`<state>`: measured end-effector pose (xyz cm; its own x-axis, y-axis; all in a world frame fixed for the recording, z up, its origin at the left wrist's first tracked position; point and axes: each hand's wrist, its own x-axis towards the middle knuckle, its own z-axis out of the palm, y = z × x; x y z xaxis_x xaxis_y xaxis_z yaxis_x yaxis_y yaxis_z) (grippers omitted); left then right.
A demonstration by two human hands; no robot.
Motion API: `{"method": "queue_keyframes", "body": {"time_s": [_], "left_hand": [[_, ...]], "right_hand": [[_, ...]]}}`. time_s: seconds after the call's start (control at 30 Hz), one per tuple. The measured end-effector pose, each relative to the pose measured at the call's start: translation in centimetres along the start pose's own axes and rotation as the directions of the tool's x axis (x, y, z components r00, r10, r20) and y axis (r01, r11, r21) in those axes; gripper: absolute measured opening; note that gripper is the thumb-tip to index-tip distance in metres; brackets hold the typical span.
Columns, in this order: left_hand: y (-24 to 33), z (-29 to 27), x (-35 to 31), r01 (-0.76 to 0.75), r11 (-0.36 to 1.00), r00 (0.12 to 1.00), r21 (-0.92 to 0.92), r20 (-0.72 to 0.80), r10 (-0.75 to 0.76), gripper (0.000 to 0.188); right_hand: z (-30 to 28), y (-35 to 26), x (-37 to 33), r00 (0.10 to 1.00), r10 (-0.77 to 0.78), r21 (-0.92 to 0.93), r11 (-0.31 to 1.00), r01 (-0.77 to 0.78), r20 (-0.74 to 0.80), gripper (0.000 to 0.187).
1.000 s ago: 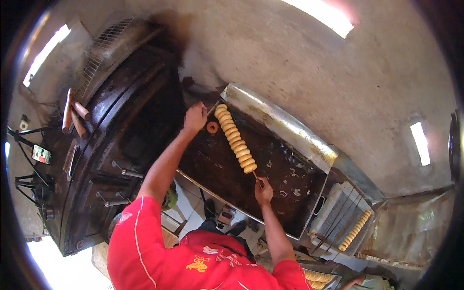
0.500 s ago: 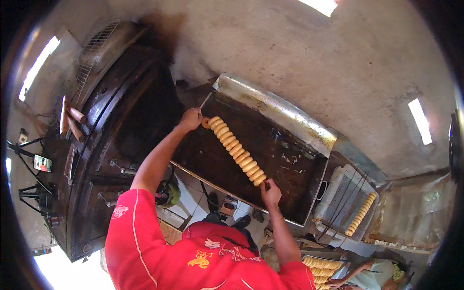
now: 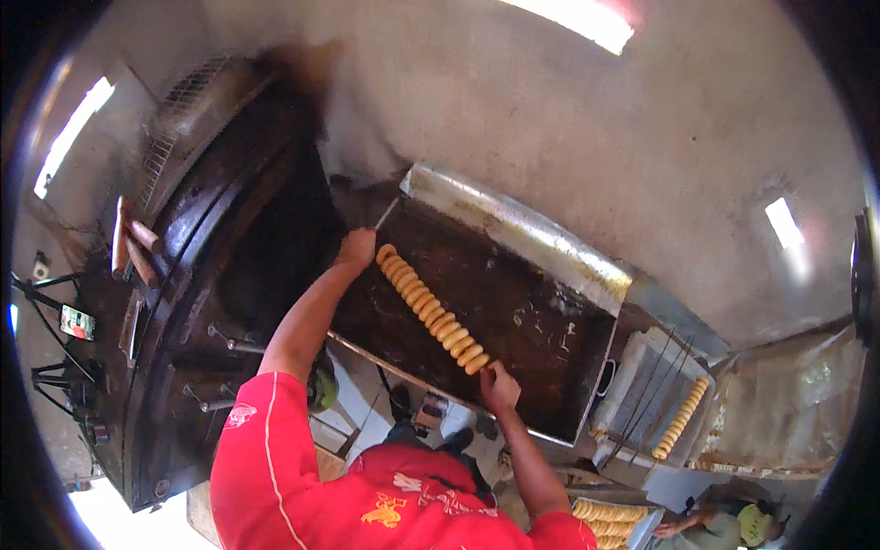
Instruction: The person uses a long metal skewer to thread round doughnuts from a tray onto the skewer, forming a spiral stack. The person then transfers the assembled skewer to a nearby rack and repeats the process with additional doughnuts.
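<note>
A row of pale rings (image 3: 431,310) was stretched across the dark vat (image 3: 524,240), from near its left edge toward its front edge. A thin stick (image 3: 389,212) was gripped tightly by the left hand (image 3: 357,249); the right hand's fingers were bunched at the row's lower end, hold indiscernible. The 2 ends were best kept level and steadily supported.

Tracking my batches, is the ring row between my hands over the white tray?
No, the ring row between your left hand and right hand is over the large dark tray.
</note>
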<state>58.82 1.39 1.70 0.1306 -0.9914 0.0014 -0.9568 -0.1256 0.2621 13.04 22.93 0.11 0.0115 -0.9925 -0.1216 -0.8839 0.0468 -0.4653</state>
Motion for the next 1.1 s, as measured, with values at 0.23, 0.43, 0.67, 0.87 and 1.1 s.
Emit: {"method": "queue_keyframes", "body": {"time_s": [0.23, 0.43, 0.67, 0.87, 1.1], "left_hand": [[2.3, -8.3, 1.4, -0.155, 0.987, 0.988, -0.042, -0.028, 0.154, 0.019], [11.4, -18.4, -5.6, -0.340, 0.930, 0.907, -0.137, -0.310, 0.286, 0.008], [16.8, -3.0, -7.8, -0.325, 0.921, 0.935, -0.215, -0.221, 0.278, 0.011], [31.3, -2.4, -16.2, -0.380, 0.806, 0.883, -0.453, -0.437, 0.171, 0.014], [43.3, -1.4, -28.3, -0.370, 0.685, 0.914, -0.628, -0.378, 0.147, 0.019]], "right_hand": [[2.0, 0.4, -1.0, 0.981, 0.047, 0.260, 0.966, 0.003, -0.188, 0.024], [-2.9, 1.8, -5.2, 0.942, 0.080, 0.355, 0.934, 0.043, -0.325, 0.024], [-2.2, 8.5, -10.6, 0.908, 0.167, 0.268, 0.961, -0.063, -0.383, 0.025], [-6.4, 14.6, -16.6, 0.836, 0.413, 0.503, 0.841, -0.198, -0.361, 0.022], [-14.7, 25.5, -18.5, 0.500, 0.629, 0.549, 0.773, -0.320, -0.595, 0.024]]}}
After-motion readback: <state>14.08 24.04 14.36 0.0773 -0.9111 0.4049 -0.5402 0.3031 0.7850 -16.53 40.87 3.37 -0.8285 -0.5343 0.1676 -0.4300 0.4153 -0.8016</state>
